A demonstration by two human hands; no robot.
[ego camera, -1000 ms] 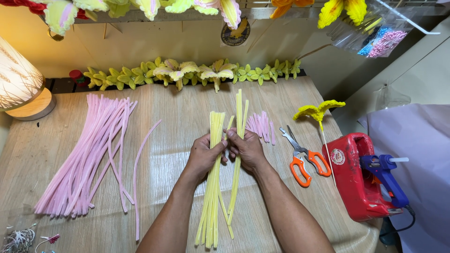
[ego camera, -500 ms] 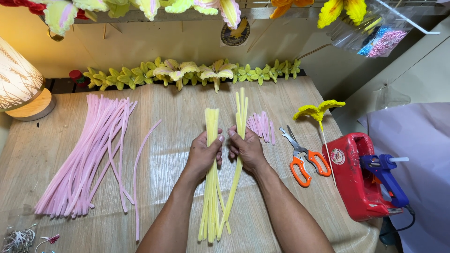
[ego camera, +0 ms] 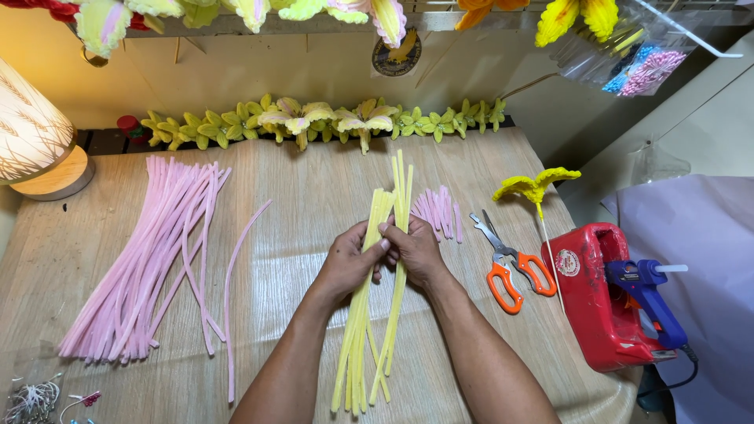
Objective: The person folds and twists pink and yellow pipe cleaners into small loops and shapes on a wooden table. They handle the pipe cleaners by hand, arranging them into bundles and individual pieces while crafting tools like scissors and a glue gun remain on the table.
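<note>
Both hands closed on a bunch of yellow pipe cleaners point(ego camera: 369, 330) over the middle of the wooden desk point(ego camera: 314, 196). Left hand point(ego camera: 349, 263) wrapped around the thicker bundle, thumb on top. Right hand point(ego camera: 415, 250) pinching a few stems just beside it, fingertips touching the left thumb. Yellow stems fanned out a little (top ends toward the back edge, bottom ends toward the front edge).

Big pile of pink pipe cleaners point(ego camera: 145, 267) on the left side of the desk, a few loose ones lying beside it. Small bunch of short pink pieces point(ego camera: 440, 210) just behind the right hand. Orange-handled scissors point(ego camera: 509, 267) near the right edge, lying flat. Yellow fuzzy flower on a stem point(ego camera: 536, 187) next to the scissors. Red box point(ego camera: 597, 298) at the right edge, with a blue glue gun point(ego camera: 646, 294) standing in it. Row of yellow-green flowers point(ego camera: 330, 122) along the back edge. Glowing lamp point(ego camera: 31, 137) at the back left corner.
</note>
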